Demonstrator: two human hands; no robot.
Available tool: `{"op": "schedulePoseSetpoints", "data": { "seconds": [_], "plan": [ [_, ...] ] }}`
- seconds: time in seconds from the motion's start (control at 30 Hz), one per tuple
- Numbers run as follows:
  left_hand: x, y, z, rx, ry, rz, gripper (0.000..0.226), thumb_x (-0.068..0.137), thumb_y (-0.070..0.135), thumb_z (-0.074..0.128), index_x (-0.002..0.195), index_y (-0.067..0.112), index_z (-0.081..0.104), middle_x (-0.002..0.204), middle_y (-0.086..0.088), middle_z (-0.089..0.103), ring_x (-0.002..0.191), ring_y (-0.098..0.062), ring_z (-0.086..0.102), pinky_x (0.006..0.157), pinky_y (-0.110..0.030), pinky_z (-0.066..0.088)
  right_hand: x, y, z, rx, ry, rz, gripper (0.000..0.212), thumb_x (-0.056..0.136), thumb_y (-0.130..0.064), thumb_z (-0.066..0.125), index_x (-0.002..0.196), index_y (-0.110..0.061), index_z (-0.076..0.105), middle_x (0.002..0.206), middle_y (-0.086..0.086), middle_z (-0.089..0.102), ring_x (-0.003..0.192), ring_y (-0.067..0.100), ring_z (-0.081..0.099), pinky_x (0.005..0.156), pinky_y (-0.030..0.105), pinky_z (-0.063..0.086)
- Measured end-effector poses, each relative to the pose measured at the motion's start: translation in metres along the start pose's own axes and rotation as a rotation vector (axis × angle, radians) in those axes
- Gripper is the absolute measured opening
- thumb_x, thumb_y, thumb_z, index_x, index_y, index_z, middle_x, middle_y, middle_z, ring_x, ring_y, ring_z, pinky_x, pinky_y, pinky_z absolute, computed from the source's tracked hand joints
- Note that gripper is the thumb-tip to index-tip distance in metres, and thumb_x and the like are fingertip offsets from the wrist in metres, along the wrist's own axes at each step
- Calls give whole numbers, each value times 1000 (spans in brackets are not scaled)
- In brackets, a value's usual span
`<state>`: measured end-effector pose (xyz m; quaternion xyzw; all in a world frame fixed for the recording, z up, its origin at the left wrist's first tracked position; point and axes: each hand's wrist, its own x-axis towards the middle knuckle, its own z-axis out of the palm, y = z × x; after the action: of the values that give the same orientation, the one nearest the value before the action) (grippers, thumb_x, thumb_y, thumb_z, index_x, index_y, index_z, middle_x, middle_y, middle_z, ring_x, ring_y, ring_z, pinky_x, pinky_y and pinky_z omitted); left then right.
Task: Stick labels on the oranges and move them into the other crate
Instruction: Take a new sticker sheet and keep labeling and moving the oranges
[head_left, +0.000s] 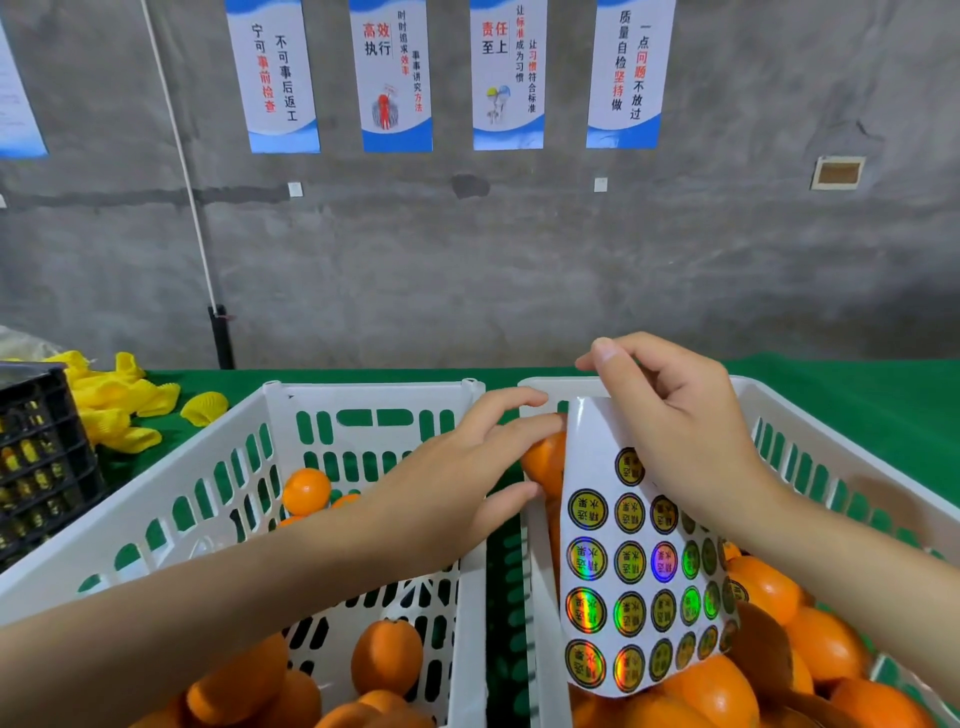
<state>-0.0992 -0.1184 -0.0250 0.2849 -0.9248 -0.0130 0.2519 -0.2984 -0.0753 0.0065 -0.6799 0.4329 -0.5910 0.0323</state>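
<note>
— Crate at the far left, what is it?

— Black slatted crate (47, 457), at nine o'clock from the two white ones. Yellow foam fruit nets (119, 405) are heaped at its two o'clock on the green cloth (857, 389).

— And the white pair?

— Left white crate (374, 395) has loose oranges (387, 657) on its floor. The left hand (467, 467) reaches across its right rim, fingers above and thumb below curled round one orange (545, 460), held up over the gap between the crates, toward twelve o'clock.

— Where are the stickers?

— The right hand (680, 431) grips the label sheet (623, 561) near its top edge, fingers curled over the front. The sheet hangs down with rows of round shiny labels and hides the held orange's right side. Beneath it, at six o'clock, the right white crate (831, 447) holds piled oranges (826, 644).
</note>
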Motion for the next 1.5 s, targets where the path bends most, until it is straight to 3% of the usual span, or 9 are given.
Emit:
{"op": "schedulePoseSetpoints", "data": {
  "seconds": [0.2, 0.37, 0.5, 0.63, 0.77, 0.9, 1.03, 1.13, 1.5],
  "plan": [
    [-3, 1, -3, -133, 2, -12, 51, 103, 16, 50, 142, 46, 39, 147, 50, 2, 107, -19, 64, 93, -36, 53, 1, 2, -1, -5, 19, 12, 31, 99, -39, 44, 87, -26, 70, 53, -14, 48, 51, 2, 45, 49, 10, 31],
    [-2, 9, -4, -278, -65, 71, 47, 103, 9, 42, 139, 39, 51, 144, 40, 37, 137, 10, 36, 106, -4, 30, 1, 4, 0, 4, 0, 18, 28, 100, -36, 47, 87, -26, 69, 56, -7, 51, 52, 5, 45, 49, 14, 32],
    [-4, 17, -12, -632, -88, -82, 34, 105, 8, 42, 116, 23, 70, 112, 15, 71, 108, -2, 64, 87, -11, 47, 0, 5, 2, -18, -54, 42, 26, 102, -35, 48, 87, -30, 69, 65, 8, 60, 63, 18, 55, 59, 29, 42],
    [-4, 30, -16, -875, -127, -135, 28, 105, 21, 49, 87, 23, 70, 78, 16, 69, 70, 3, 64, 64, -6, 47, -2, 4, 5, -23, -106, 21, 36, 97, -43, 45, 91, -19, 70, 68, 9, 61, 68, 20, 56, 66, 34, 44],
    [-2, 31, -4, -916, -184, -188, 19, 102, 19, 57, 113, 20, 71, 108, 5, 77, 101, -12, 73, 84, -20, 56, -5, 4, 7, -35, -114, 3, 34, 100, -39, 46, 90, -16, 69, 67, 6, 60, 68, 17, 56, 67, 33, 43],
    [1, 28, -4, -1047, -55, -341, 18, 102, 15, 55, 106, 19, 71, 102, -1, 78, 94, -20, 75, 76, -26, 60, -4, 9, 5, -190, -104, -27, 22, 101, -35, 48, 101, -23, 68, 93, -11, 62, 94, 4, 54, 81, 21, 41],
    [8, 22, -4, -964, 179, -559, 15, 101, 14, 55, 97, 20, 68, 88, -2, 79, 83, -23, 76, 77, -41, 63, -5, 14, 4, -480, -98, -139, 25, 98, -38, 51, 115, -27, 65, 114, -11, 53, 114, 9, 39, 93, 26, 24],
    [11, 17, -5, -914, 251, -622, 12, 100, 17, 57, 96, 18, 68, 85, -1, 78, 73, -14, 74, 75, -35, 60, -8, 15, 6, -520, -154, -190, 23, 95, -39, 55, 111, -26, 67, 111, -11, 57, 111, 11, 42, 90, 26, 25],
    [3, 17, -2, -769, 175, -385, 33, 101, 18, 57, 71, 28, 68, 58, 16, 64, 50, 5, 55, 50, -8, 42, -9, 6, 7, -269, -256, -150, 17, 89, -33, 67, 97, -22, 78, 91, -10, 68, 91, 9, 60, 80, 38, 51]
  ]
}}
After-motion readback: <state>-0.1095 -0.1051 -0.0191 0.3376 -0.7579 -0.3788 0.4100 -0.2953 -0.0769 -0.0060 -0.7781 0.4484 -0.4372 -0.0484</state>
